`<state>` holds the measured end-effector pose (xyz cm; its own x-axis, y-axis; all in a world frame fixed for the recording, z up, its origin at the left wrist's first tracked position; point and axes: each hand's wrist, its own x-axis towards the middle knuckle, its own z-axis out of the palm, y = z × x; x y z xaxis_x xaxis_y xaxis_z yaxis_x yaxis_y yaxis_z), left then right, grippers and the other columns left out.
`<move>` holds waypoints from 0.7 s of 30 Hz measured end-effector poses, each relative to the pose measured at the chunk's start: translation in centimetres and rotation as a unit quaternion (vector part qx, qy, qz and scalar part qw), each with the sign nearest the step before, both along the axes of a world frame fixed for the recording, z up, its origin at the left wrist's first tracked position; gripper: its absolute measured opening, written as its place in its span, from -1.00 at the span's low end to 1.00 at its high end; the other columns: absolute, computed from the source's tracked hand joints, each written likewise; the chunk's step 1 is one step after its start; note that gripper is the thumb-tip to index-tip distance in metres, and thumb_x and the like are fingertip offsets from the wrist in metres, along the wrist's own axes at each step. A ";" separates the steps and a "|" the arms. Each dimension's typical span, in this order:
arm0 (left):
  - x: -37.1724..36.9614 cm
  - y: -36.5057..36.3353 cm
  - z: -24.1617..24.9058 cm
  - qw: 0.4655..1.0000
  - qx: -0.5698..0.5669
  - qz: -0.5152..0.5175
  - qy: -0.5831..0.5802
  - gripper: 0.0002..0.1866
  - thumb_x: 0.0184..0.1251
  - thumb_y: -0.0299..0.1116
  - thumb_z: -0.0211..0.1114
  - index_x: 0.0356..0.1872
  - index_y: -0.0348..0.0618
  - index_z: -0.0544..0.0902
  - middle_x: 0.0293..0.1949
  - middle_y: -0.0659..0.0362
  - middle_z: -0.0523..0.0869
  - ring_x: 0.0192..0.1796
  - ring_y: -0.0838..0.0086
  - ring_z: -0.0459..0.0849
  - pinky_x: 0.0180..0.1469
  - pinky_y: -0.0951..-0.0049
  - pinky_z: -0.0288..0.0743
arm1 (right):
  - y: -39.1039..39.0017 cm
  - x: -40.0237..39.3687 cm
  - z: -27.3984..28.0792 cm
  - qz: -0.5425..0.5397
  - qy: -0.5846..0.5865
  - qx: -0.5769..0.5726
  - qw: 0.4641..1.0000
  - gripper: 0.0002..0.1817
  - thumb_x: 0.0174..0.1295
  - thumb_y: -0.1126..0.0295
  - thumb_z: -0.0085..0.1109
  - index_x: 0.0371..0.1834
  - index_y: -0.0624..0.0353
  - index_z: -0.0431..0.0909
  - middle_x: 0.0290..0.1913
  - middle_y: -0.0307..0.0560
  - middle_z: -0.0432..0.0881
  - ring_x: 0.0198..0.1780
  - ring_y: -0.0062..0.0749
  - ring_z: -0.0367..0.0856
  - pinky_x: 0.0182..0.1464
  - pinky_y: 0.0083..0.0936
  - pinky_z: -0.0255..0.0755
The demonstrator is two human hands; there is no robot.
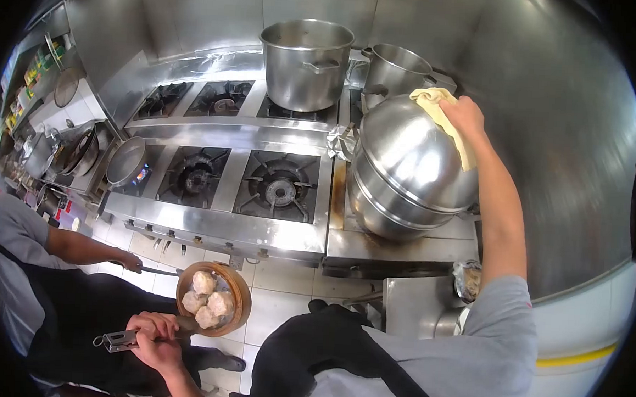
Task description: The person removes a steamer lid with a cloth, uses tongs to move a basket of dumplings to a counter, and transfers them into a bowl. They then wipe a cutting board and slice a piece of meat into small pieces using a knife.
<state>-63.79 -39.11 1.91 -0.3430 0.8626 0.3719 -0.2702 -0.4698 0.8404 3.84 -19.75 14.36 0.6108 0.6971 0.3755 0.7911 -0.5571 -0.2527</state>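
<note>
Gripping tongs [116, 340] in left hand [154, 335], bamboo steamer [214, 298] at 1 o'clock; right hand [465, 114] clamped on cloth [446, 119] atop steamer lid [412, 151].

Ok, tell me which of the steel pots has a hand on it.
The domed steamer pot at the right of the stove: the right hand presses a yellow cloth on its lid. The two open stockpots behind stand untouched.

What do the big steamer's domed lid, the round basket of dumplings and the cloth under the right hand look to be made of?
Domed lid: polished metal, likely stainless steel; it mirrors the room. Round basket: probably bamboo or wood, with a matte tan rim. Cloth: soft pale yellow fabric, folded and creased under the right hand. The left hand grips metal-looking tongs.
</note>
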 end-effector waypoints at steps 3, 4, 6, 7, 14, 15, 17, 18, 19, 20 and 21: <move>0.3 0.0 0.0 1.000 0.001 0.001 0.000 -0.76 0.31 -0.46 0.02 -0.57 -0.12 0.26 -0.66 0.20 0.27 -0.69 0.51 0.18 -0.55 0.41 0.32 | 0.0 -0.3 0.0 -0.001 -0.010 0.001 1.000 -0.26 0.12 -0.17 0.21 -0.02 0.42 0.67 -0.05 0.35 0.76 0.05 0.15 0.75 0.12 -0.09 0.56; 0.5 0.1 0.1 1.000 0.004 0.000 0.002 -0.76 0.31 -0.46 0.02 -0.57 -0.12 0.26 -0.66 0.20 0.27 -0.69 0.51 0.18 -0.55 0.41 0.32 | -0.2 -0.5 0.2 -0.002 -0.008 0.003 1.000 -0.26 0.12 -0.17 0.21 -0.02 0.42 0.67 -0.05 0.35 0.76 0.05 0.15 0.75 0.12 -0.09 0.56; 0.7 0.1 0.2 1.000 0.014 -0.012 0.003 -0.76 0.31 -0.45 0.02 -0.56 -0.11 0.26 -0.66 0.20 0.27 -0.68 0.51 0.19 -0.55 0.41 0.31 | -0.6 -1.3 0.6 0.007 0.007 -0.007 1.000 -0.25 0.12 -0.18 0.22 -0.02 0.43 0.68 -0.05 0.36 0.76 0.05 0.16 0.75 0.12 -0.08 0.56; 0.8 0.1 0.1 1.000 0.014 -0.011 0.003 -0.76 0.31 -0.45 0.02 -0.56 -0.11 0.26 -0.66 0.20 0.27 -0.68 0.51 0.19 -0.55 0.41 0.31 | -0.5 -1.3 0.5 0.008 0.008 -0.007 1.000 -0.25 0.12 -0.18 0.22 -0.02 0.43 0.68 -0.05 0.36 0.76 0.05 0.16 0.75 0.12 -0.08 0.56; 0.2 -0.4 -0.4 1.000 0.009 -0.018 0.004 -0.73 0.37 -0.41 0.07 -0.55 -0.13 0.27 -0.65 0.19 0.29 -0.68 0.51 0.20 -0.56 0.45 0.29 | -0.3 -1.3 0.2 -0.017 -0.007 -0.009 1.000 -0.26 0.12 -0.20 0.23 -0.05 0.40 0.71 -0.07 0.35 0.76 0.05 0.18 0.74 0.12 -0.08 0.57; 0.2 -0.3 -0.4 1.000 0.006 -0.018 0.006 -0.73 0.37 -0.40 0.08 -0.55 -0.13 0.27 -0.64 0.19 0.29 -0.68 0.51 0.21 -0.56 0.46 0.28 | -0.3 -1.3 0.4 -0.017 -0.007 -0.008 1.000 -0.26 0.12 -0.21 0.22 -0.06 0.39 0.71 -0.07 0.35 0.77 0.05 0.17 0.74 0.12 -0.08 0.56; 0.2 -0.4 -0.4 1.000 0.011 -0.017 0.010 -0.73 0.37 -0.41 0.07 -0.55 -0.13 0.27 -0.65 0.19 0.29 -0.68 0.52 0.21 -0.57 0.46 0.28 | -0.6 -1.9 0.6 -0.022 -0.005 -0.010 1.000 -0.26 0.12 -0.22 0.22 -0.05 0.38 0.71 -0.07 0.35 0.77 0.05 0.17 0.74 0.13 -0.07 0.56; 0.3 -0.3 -0.4 1.000 0.018 -0.014 0.011 -0.73 0.38 -0.41 0.07 -0.55 -0.13 0.27 -0.65 0.19 0.29 -0.69 0.53 0.21 -0.57 0.47 0.28 | -0.5 -2.2 0.8 -0.025 -0.006 -0.010 1.000 -0.25 0.12 -0.22 0.21 -0.04 0.38 0.71 -0.07 0.35 0.77 0.05 0.17 0.74 0.14 -0.07 0.55; 0.2 -0.4 -0.4 1.000 0.017 -0.012 0.010 -0.73 0.38 -0.41 0.07 -0.55 -0.13 0.27 -0.65 0.19 0.29 -0.69 0.53 0.21 -0.57 0.47 0.28 | -0.3 -2.0 0.6 -0.023 -0.006 -0.010 1.000 -0.25 0.12 -0.22 0.21 -0.04 0.38 0.71 -0.07 0.35 0.77 0.05 0.17 0.74 0.14 -0.07 0.55; 0.2 -0.4 -0.3 1.000 0.019 -0.012 0.006 -0.76 0.35 -0.44 0.06 -0.54 -0.16 0.29 -0.65 0.18 0.29 -0.69 0.52 0.22 -0.57 0.44 0.29 | -0.1 -1.7 0.3 -0.025 -0.009 -0.005 1.000 -0.25 0.12 -0.22 0.21 -0.03 0.37 0.71 -0.05 0.34 0.76 0.07 0.17 0.74 0.15 -0.07 0.55; 0.2 -0.5 -0.3 1.000 0.020 -0.012 0.002 -0.78 0.33 -0.46 0.04 -0.53 -0.19 0.31 -0.66 0.18 0.28 -0.69 0.51 0.22 -0.56 0.42 0.30 | 0.0 -1.4 0.1 -0.027 -0.011 -0.002 1.000 -0.25 0.13 -0.23 0.20 -0.02 0.37 0.70 -0.03 0.34 0.76 0.09 0.17 0.73 0.16 -0.06 0.55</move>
